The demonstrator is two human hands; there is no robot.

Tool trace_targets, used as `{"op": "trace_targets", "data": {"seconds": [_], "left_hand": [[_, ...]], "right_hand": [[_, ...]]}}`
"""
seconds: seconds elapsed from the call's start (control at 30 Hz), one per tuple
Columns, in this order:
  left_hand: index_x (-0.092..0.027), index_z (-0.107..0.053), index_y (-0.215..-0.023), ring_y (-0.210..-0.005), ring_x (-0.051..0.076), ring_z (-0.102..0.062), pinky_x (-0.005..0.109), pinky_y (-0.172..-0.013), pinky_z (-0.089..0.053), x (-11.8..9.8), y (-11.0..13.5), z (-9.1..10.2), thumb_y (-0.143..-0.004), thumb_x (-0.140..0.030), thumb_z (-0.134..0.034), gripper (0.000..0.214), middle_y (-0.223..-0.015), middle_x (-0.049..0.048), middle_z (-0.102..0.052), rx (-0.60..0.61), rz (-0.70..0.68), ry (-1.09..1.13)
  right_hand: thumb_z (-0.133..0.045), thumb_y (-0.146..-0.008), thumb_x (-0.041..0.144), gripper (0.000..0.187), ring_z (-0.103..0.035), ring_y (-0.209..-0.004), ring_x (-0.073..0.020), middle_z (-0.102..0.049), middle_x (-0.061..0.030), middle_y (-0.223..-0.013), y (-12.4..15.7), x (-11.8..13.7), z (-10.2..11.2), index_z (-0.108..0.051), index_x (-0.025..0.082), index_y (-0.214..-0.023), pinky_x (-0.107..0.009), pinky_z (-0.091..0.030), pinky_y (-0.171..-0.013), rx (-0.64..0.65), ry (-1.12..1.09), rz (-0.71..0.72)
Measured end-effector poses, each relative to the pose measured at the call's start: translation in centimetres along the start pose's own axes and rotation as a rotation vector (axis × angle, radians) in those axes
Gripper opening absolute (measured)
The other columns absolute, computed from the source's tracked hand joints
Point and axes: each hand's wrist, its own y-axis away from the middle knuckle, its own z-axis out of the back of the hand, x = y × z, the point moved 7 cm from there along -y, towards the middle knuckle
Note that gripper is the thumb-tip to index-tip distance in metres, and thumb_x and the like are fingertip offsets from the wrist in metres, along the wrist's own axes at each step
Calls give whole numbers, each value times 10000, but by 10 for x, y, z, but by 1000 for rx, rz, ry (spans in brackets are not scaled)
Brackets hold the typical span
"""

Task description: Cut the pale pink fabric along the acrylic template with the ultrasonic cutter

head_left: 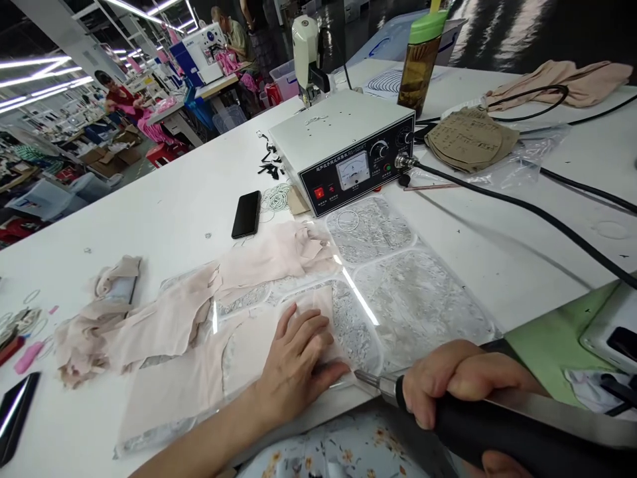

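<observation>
My left hand point(297, 362) lies flat, fingers spread, pressing a pale pink fabric piece point(179, 385) onto a glass plate point(423, 299) on the white table. My right hand point(460, 385) is wrapped round the black handle of an ultrasonic cutting tool point(497, 428). Its metal tip point(368, 380) touches the fabric edge just right of my left thumb. More pink fabric pieces point(269, 255) lie behind my left hand, and a heap of pink scraps point(94, 325) lies to the left.
A white control box point(343, 143) with a meter stands behind the glass; its black cable point(522, 209) runs right. A black phone point(246, 214), a green-capped bottle point(421, 56), tan paper patterns point(468, 139), another phone point(14, 411) at far left. People sew at machines in the background.
</observation>
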Motion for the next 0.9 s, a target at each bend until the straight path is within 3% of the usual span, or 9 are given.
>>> {"op": "trace_targets", "data": {"seconds": [0.43, 0.67, 0.9], "left_hand": [[-176, -579, -901, -1116, 248, -579, 519, -1094, -312, 3, 0, 3, -908, -395, -626, 224, -998, 76, -648, -16, -41, -17], [-154, -542, -941, -1026, 181, -627, 399, -1039, -425, -3, 0, 2, -944, -268, -589, 123, -1032, 91, -660, 7, -141, 50], [-155, -520, -941, -1003, 172, -654, 417, -1055, -428, 0, 3, 1, -947, -300, -589, 161, -1039, 103, -672, -32, -144, 13]], "right_hand": [[-604, -859, 351, 128, -620, -645, -178, -602, -7, -694, 0, -2, 2, -538, 299, -954, -308, -544, -573, -11, -68, -14], [-601, -861, 370, 132, -605, -638, -180, -593, -7, -692, 3, -3, 1, -526, 298, -942, -307, -532, -575, -42, -66, -22], [-584, -861, 432, 166, -569, -599, -163, -563, 7, -662, 2, 2, -3, -504, 300, -921, -277, -496, -543, -122, -36, -3]]}}
